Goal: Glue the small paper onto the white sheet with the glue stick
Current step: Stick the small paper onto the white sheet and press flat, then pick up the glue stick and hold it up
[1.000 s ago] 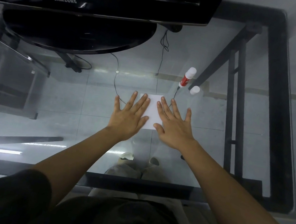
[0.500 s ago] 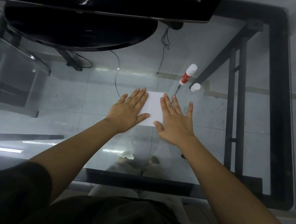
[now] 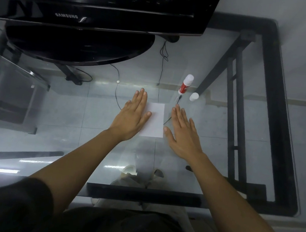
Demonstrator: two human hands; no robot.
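We have both hands flat on the glass tabletop (image 3: 225,125), fingers spread and gripping nothing. The left hand (image 3: 131,119) lies with its thumb and palm edge over the left side of the white sheet (image 3: 155,121); the right hand (image 3: 183,134) rests just beside the sheet's right edge, thumb tip about touching its lower corner. We see only one white rectangle; whether the small paper lies on it, under the left hand, or is this piece itself, we cannot tell. The glue stick (image 3: 186,84) lies uncapped on its side beyond the sheet, near the right fingertips, with its white cap (image 3: 194,97) just beside it. A monitor (image 3: 97,1) stands at the far side. Our reading: this is the pressing and smoothing step, or the settling of the paper before gluing. Next move, as we judge it: if no glue is on yet, the right hand reaches forward for the stick while the left pins the sheet; otherwise recap the stick.
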